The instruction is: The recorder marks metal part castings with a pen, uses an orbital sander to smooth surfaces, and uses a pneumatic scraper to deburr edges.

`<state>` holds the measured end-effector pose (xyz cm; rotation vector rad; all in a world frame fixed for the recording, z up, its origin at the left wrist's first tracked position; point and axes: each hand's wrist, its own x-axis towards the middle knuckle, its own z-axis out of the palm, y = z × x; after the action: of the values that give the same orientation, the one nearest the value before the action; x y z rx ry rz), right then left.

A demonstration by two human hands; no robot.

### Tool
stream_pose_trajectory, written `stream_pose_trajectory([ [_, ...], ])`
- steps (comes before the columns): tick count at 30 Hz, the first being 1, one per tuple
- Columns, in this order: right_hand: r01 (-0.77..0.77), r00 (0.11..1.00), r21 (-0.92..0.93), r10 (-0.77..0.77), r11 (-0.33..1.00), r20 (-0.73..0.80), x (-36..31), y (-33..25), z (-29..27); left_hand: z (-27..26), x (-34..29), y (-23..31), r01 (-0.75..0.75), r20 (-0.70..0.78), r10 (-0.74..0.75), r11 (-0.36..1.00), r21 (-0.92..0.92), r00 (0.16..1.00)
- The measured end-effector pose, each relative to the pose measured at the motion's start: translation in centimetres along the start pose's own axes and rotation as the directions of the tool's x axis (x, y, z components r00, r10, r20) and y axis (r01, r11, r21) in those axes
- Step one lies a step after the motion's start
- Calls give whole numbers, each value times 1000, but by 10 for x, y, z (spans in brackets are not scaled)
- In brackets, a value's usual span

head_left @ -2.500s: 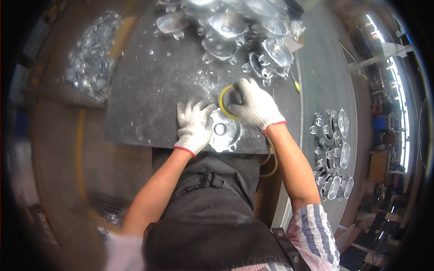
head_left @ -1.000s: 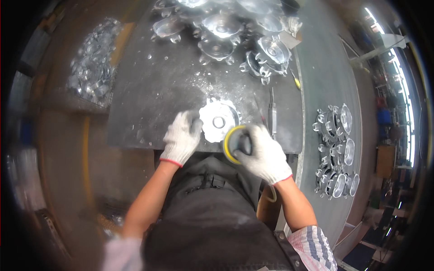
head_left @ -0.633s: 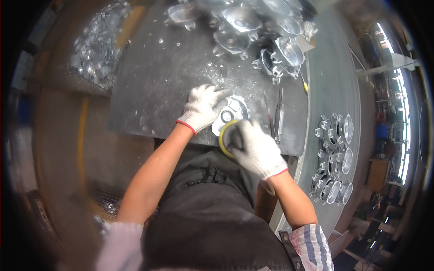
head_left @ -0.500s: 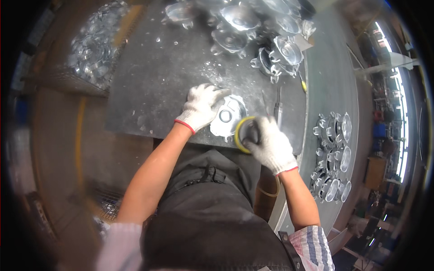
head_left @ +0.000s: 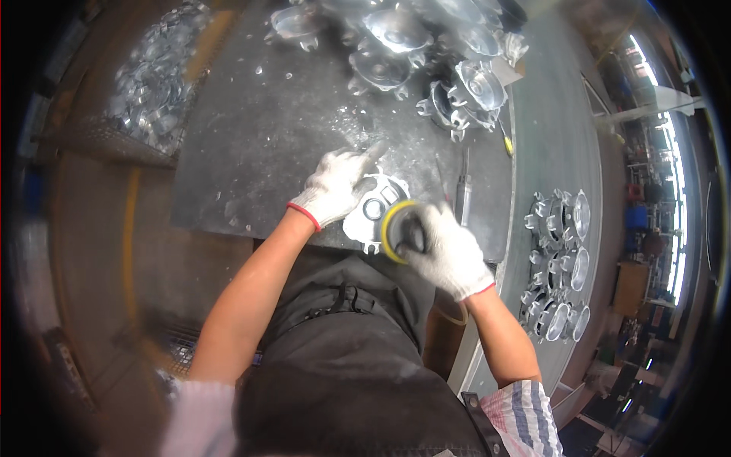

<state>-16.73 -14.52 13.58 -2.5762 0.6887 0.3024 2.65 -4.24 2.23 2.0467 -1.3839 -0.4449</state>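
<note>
A round silver metal casting (head_left: pixel 356 227) with a ring-shaped hub lies at the near edge of the dark worktable. My left hand (head_left: pixel 335 181), in a white knit glove with a red cuff, grips its left rim, the forefinger stretched out. In my right hand (head_left: pixel 451 250), gloved the same way, is a disc sander (head_left: pixel 412 231) with a dark body and a yellow-edged pad. The tilted pad overlaps the casting's right side; whether it touches the surface I cannot tell. The palm side of both gloves is hidden.
Several similar castings (head_left: pixel 396 32) crowd the worktable's (head_left: pixel 251 145) far side. More stand in a stacked group (head_left: pixel 560 263) on the green surface at right. A slim metal tool (head_left: pixel 464 194) lies right of the sander. A mesh bin (head_left: pixel 156 84) of metal pieces stands at left.
The sander has moved left, farther over the casting, with my right hand. The casting and my left hand have shifted slightly left and nearer in the view.
</note>
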Motion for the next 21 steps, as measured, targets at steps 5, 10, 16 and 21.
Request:
stream_pose_trajectory([
  [5,6,993,55,1,998,-117,44,19,-12,4,2,-3,-8,-43,2,991,-137,999],
  [10,-4,982,-11,2,1000,-188,75,18,-16,13,2,-11,-57,-92,40,980,-192,995],
  [16,-117,972,72,129,991,-195,46,19,-11,15,4,-8,-95,-122,92,995,-23,988],
  [21,-232,960,190,256,954,-112,1,9,2,11,5,-8,-80,-64,76,995,-53,995],
])
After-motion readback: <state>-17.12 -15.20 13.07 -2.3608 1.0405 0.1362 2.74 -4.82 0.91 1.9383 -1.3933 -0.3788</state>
